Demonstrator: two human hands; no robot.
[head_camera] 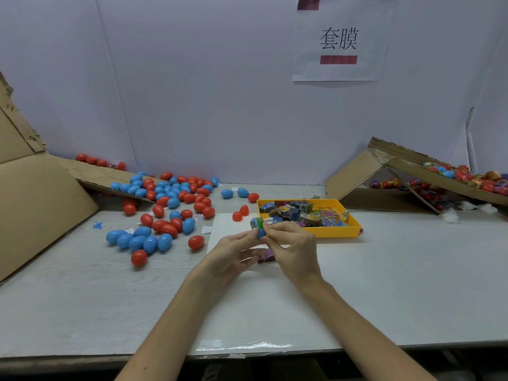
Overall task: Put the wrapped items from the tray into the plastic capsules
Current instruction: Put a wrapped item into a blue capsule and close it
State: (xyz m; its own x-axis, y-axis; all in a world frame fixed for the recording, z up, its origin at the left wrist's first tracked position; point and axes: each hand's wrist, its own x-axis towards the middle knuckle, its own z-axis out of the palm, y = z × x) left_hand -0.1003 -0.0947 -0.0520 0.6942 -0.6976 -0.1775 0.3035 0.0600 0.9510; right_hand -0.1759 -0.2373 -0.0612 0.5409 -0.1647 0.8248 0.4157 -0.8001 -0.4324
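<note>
Pale panels (206,92) wall in the far side of a grey tabletop (384,284), and a paper sign (341,39) with printed characters hangs on them at the upper right. Both hands meet above the middle of the tabletop. The left hand (233,251) has its fingers (248,236) closed round a blue capsule (261,232), holding it up. The right hand (294,246) pinches a green and blue wrapped item (256,223) that sits at the capsule's top, touching it; how far in it goes cannot be told. Just beyond the hands, to the right, stands a yellow tray (338,232) holding a heap of wrapped packets (308,213). A purple packet (268,254) lies on the tabletop under the hands. Red and blue capsules (165,204) are strewn over the left half, spilling from a cardboard flap (41,204). At the far right a tilted cardboard box (439,177) holds foil-covered eggs (472,177).
</note>
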